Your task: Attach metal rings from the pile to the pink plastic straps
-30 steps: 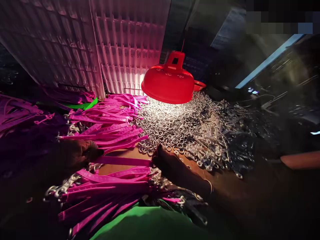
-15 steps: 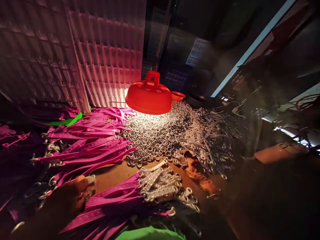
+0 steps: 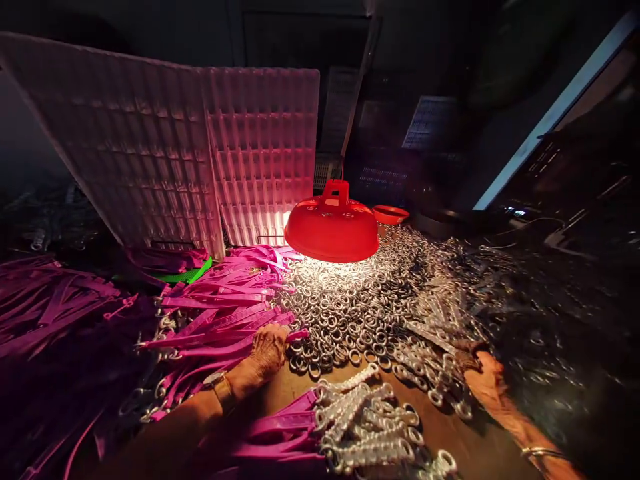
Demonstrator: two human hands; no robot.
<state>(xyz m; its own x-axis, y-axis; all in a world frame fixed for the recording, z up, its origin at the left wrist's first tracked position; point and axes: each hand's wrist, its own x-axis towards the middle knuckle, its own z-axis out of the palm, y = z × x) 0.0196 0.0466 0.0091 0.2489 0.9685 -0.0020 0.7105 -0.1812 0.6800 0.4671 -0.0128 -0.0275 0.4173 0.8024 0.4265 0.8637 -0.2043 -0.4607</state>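
My left hand (image 3: 270,347) is closed on a pink strap (image 3: 295,335) at the right ends of the pink strap pile (image 3: 215,327). To its right spreads a heap of metal rings (image 3: 345,320). My right hand (image 3: 487,377) is at the edge of a pile of perforated metal link strips (image 3: 445,303); its fingers look curled together, in shadow, and what they hold is hidden. Between and in front of my hands lies a bundle of pink straps with metal strips on their ends (image 3: 367,427).
A red lamp shade (image 3: 333,230) hangs low over the rings, lighting them. Behind the straps stand ribbed translucent panels (image 3: 263,153). A red bowl (image 3: 391,214) sits behind the heap, and a green tray edge (image 3: 195,273) shows at left. More pink straps (image 3: 55,303) lie far left.
My left hand has moved forward to the pink strap ends. My right hand has shifted from the rings' edge toward the metal strips. The whole view has also shifted.
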